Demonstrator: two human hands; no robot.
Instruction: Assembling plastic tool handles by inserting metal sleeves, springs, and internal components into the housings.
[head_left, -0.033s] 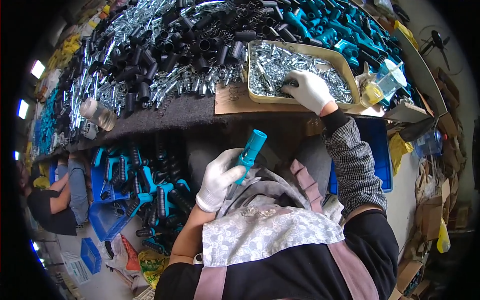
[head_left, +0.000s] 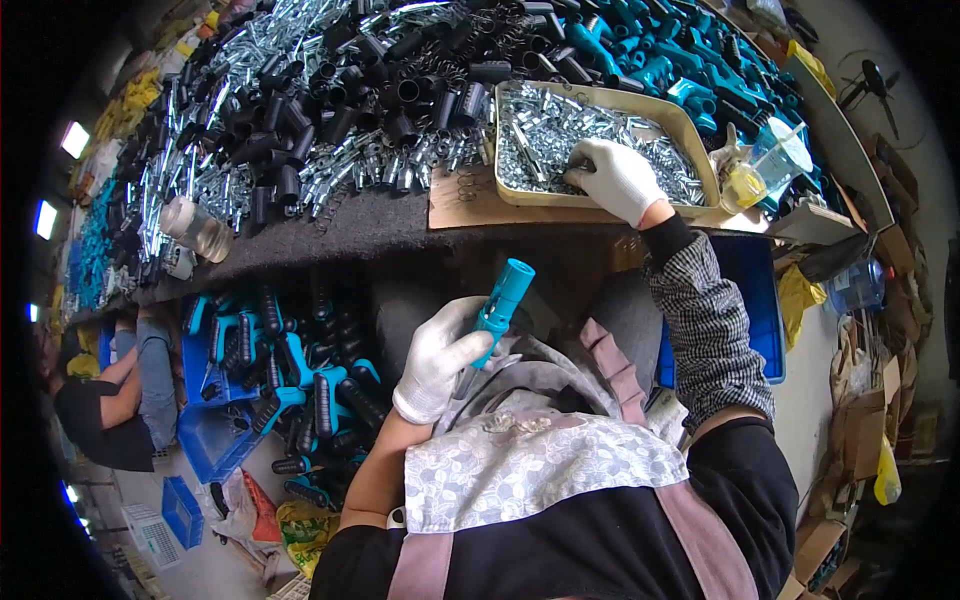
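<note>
My left hand (head_left: pixel 440 362), in a white glove, is closed around a teal plastic tubular part (head_left: pixel 507 292) above my lap. The tube's open round end points up and away from me. My right hand (head_left: pixel 618 182), also gloved in white, reaches into a cream rectangular tray (head_left: pixel 606 204) on the bench. Its fingertips curl down among small shiny metal parts (head_left: pixel 540 130) heaped in the tray. Whatever they pinch is hidden under the fingers.
Metal rods, springs and black sleeves (head_left: pixel 288 130) are piled on the bench left of the tray; teal housings (head_left: pixel 690 85) lie behind it. A clear jar (head_left: pixel 195 228) stands at the left edge. Black-and-teal handles (head_left: pixel 330 395) fill the space below. A person (head_left: pixel 110 405) sits far left.
</note>
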